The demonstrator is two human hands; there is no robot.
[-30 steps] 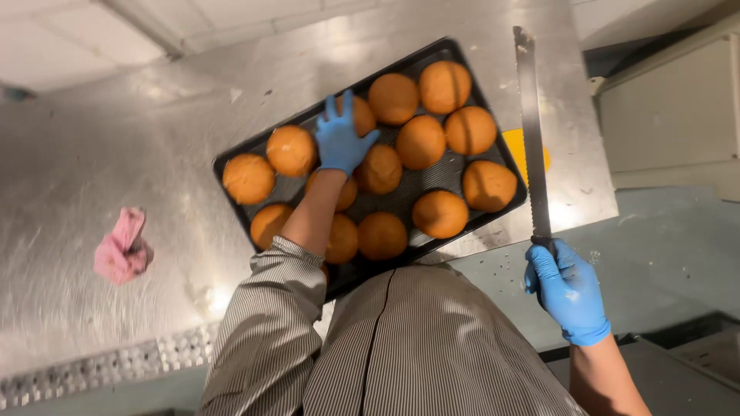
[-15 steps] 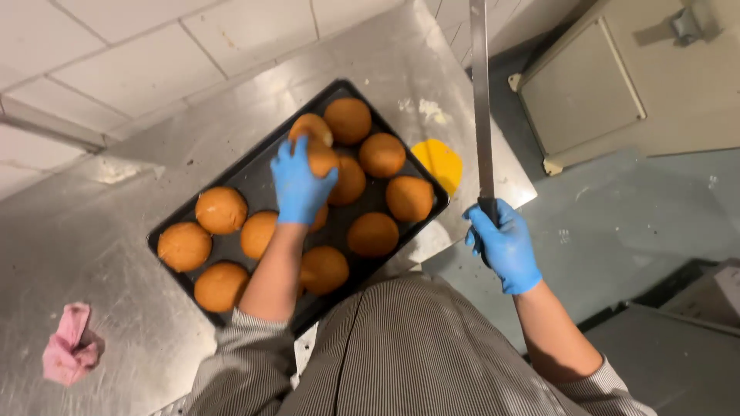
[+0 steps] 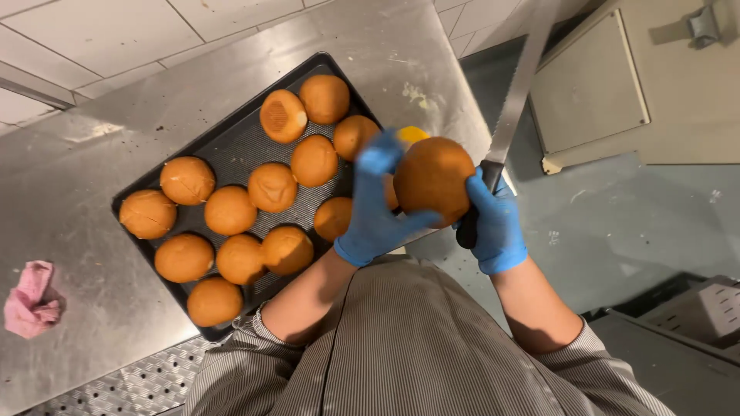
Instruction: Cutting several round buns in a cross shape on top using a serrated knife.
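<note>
Where it earlier touched tray buns, left hand [image 3: 375, 206] now holds bun [image 3: 433, 179].

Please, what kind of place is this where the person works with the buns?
Most likely a commercial kitchen or bakery. A dark baking tray of round buns sits on a stainless steel table against a white tiled wall, and the person wears blue gloves and holds a long serrated knife.

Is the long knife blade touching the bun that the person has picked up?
Cannot tell. In the head view the knife rises behind the bun held in the left hand; the bun hides where they might meet. The right hand grips the handle.
</note>
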